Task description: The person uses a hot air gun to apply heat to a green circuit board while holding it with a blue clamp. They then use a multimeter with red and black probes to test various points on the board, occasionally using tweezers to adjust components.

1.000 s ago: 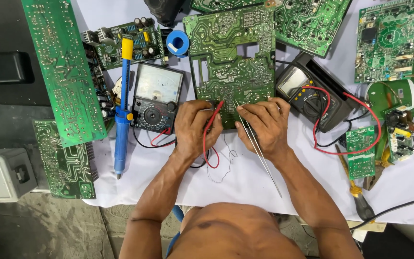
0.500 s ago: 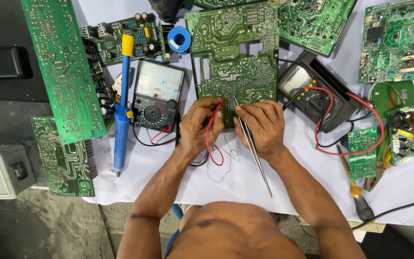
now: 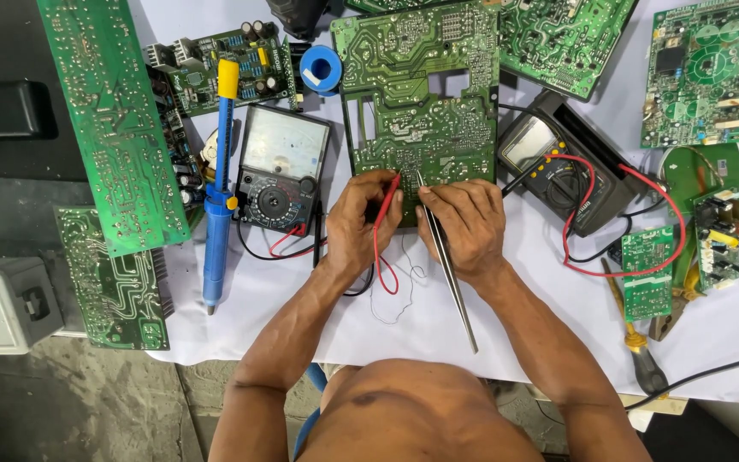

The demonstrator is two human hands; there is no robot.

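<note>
Fingers of my left hand (image 3: 359,224) pinch the red probe (image 3: 389,198) (tip on green board (image 3: 421,128)); right hand (image 3: 465,224) grips tweezers (image 3: 446,265), wrists bent inward.

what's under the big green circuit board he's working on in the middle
The green circuit board lies on a white sheet covering the table. Both the left hand and right hand rest on its near edge. Anything directly beneath the board is hidden.
</note>
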